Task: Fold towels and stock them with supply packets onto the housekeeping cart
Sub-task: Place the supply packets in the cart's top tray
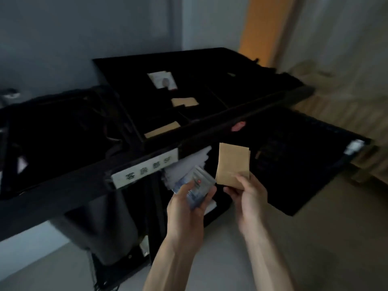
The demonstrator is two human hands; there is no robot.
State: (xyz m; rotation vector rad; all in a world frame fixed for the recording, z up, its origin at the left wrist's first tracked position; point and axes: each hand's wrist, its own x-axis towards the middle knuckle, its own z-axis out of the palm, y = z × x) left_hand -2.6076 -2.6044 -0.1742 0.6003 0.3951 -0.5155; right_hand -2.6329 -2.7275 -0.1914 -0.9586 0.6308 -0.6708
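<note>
Flat tan paper supply packets [233, 162], pinched at their lower edge by the right hand [246, 193], look light and bendable; the left hand [189, 203] beside it grips glossy, likely slippery blue-white sachets [198, 189].

This looked like a hotel corridor or service area, dimly lit. A black housekeeping cart [199, 131] stood against a grey wall [84, 38], its top tray split into compartments that held small paper packets [184, 101]. A white label [144, 168] with printed characters was fixed to the cart's front rail. A dark bag [52, 127] hung at its left end, possibly for laundry, though the blur made that uncertain. An orange door [258, 32] showed behind.
</note>
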